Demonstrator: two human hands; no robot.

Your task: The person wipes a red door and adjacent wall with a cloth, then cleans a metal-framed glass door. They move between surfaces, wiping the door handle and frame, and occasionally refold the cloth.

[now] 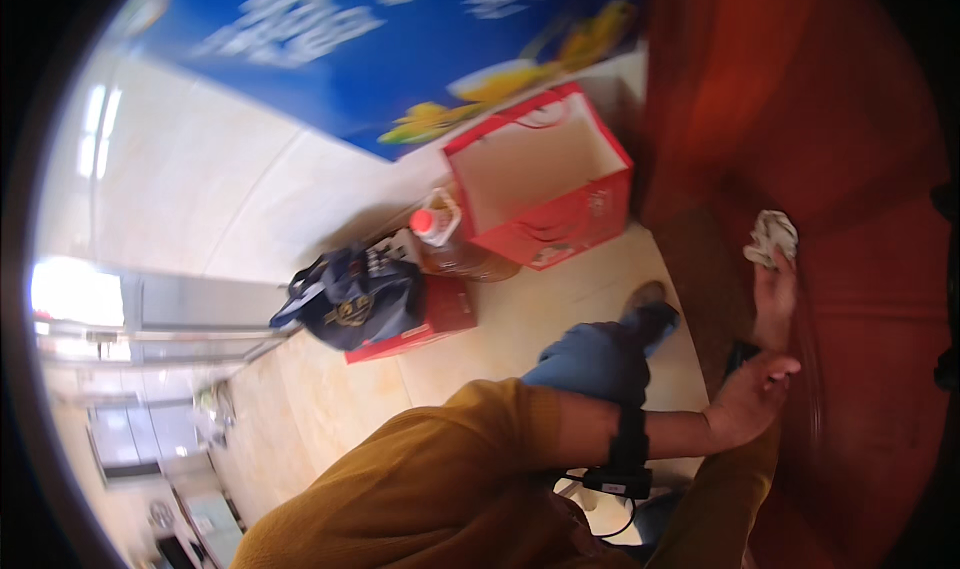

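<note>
My right hand holds a crumpled white cloth against a large dark red surface, with the arm stretched towards the top of the view. My left hand is nearer to me, partly over the right forearm, its fingers loosely bent and apart. No object shows in it. Whether it touches the red surface cannot be told. A black strap with a small device and cable is around the left forearm.
On the pale tiled floor stand a red paper bag, a plastic jug with a red cap and a dark blue bag on a red box. Behind them is a wall with a blue poster. My foot is near the red surface's base.
</note>
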